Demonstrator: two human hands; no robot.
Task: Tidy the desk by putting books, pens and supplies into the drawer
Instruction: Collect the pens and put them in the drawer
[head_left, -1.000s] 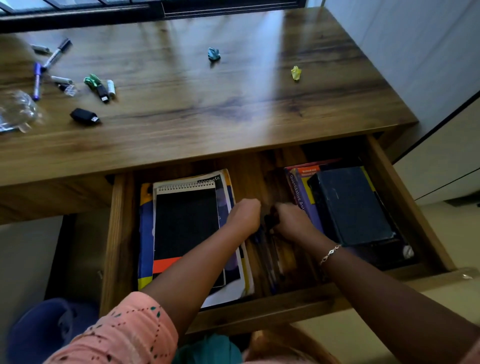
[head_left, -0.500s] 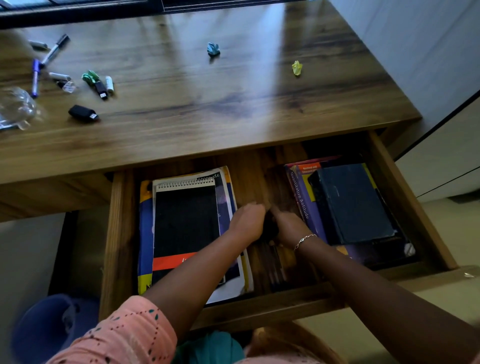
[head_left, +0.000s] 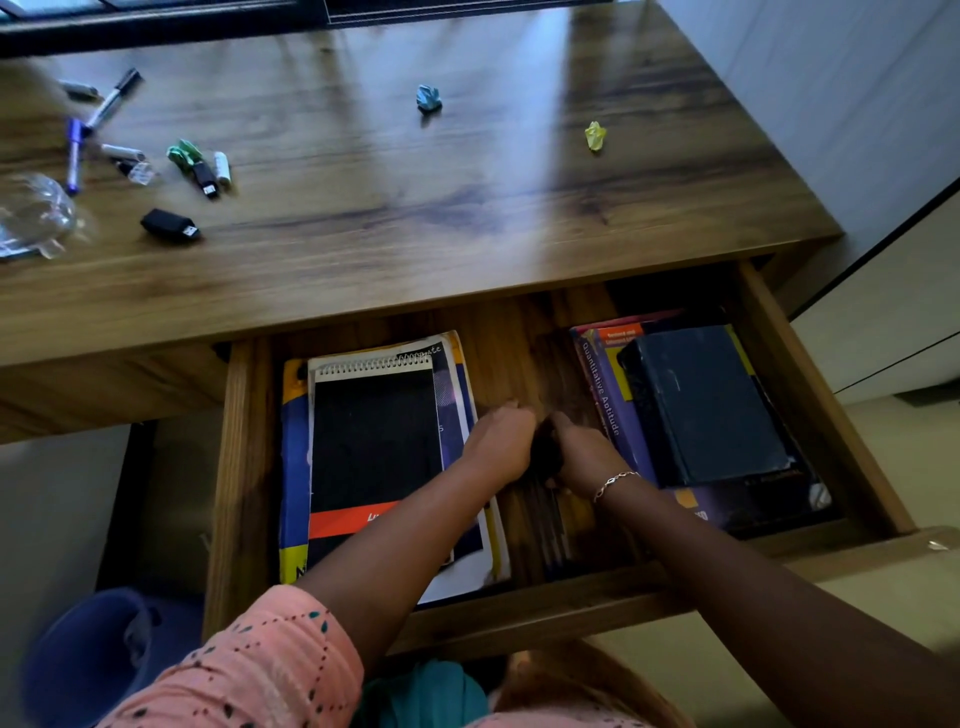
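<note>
The desk drawer (head_left: 244, 467) stands pulled out. Inside on the left lies a spiral notebook (head_left: 374, 436) on a book stack; on the right a dark book (head_left: 706, 405) tops a purple book (head_left: 597, 395). In the gap between the stacks, my left hand (head_left: 501, 441) and my right hand (head_left: 584, 454) meet with curled fingers around a small dark object (head_left: 543, 452); I cannot make out what it is. Several pens (head_left: 545, 519) lie on the drawer floor just below my hands. Markers (head_left: 111, 98), a purple pen (head_left: 75, 156) and a black USB stick (head_left: 169, 226) lie on the desk top at far left.
On the desk (head_left: 363, 218) lie a blue paper ball (head_left: 428, 97), a yellow paper ball (head_left: 595, 136), a green scrap (head_left: 182, 153), a white cap (head_left: 222, 166) and clear plastic wrap (head_left: 36, 215). A white wall panel (head_left: 857, 104) stands to the right. A blue bin (head_left: 88, 649) sits below left.
My hands have come closer together around the dark object and shifted slightly deeper into the drawer. The items on the desk top have not moved.
</note>
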